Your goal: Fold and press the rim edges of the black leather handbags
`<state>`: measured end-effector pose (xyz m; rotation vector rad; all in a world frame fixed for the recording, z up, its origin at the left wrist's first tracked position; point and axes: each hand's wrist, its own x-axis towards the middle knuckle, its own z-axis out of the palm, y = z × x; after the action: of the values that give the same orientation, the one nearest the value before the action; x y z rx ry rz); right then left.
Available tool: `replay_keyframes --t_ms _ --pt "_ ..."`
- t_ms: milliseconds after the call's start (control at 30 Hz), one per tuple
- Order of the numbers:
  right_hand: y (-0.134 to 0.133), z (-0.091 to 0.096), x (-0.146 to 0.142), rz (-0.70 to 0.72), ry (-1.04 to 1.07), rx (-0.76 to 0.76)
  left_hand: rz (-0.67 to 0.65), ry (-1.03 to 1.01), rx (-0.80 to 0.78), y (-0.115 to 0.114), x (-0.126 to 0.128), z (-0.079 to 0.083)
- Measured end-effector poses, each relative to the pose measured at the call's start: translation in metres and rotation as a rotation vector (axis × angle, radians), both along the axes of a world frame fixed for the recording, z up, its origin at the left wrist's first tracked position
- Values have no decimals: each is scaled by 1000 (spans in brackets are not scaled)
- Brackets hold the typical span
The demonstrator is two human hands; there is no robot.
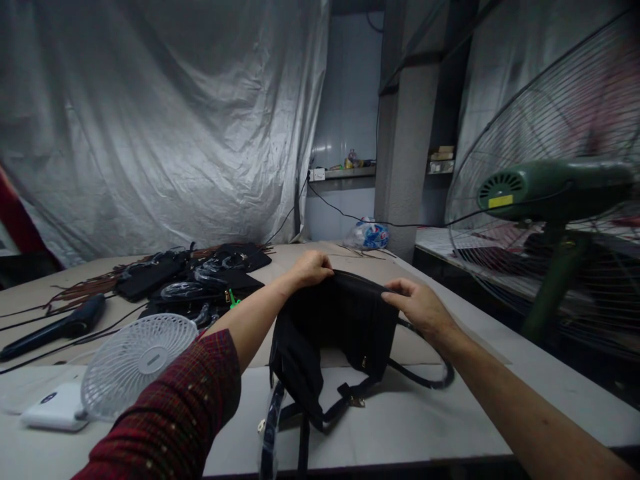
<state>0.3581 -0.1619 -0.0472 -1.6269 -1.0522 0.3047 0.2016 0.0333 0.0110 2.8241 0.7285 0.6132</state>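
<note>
A black handbag (370, 313) is held up over the table in front of me, its straps and a gold-coloured clasp hanging down toward me. My left hand (311, 268) is closed on the bag's upper edge, left of centre. At the upper right corner, my right hand (417, 303) pinches the same edge between thumb and fingers. One strap (273, 427), wrapped in clear plastic, drops past the table's front edge. Another strap loops out to the right, under my right forearm. The bag's inside is too dark to make out.
To the left stand a white desk fan (145, 360) and a black heat-gun-like tool (60, 327) with cords. Several black bags (200, 280) and brown straps (90, 287) lie piled behind. A large green fan (550, 190) stands at right. A plastic-wrapped bundle (370, 233) sits at the table's far end.
</note>
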Motion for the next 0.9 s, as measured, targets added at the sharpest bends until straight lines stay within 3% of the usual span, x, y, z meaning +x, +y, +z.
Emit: replay_keyframes --t_ms 633,900 --pt "20 8 3 -100 -198 -116 77 -8 75 -9 -4 -2" --pt "41 24 9 -93 -370 -313 89 4 96 -10 -6 -1"
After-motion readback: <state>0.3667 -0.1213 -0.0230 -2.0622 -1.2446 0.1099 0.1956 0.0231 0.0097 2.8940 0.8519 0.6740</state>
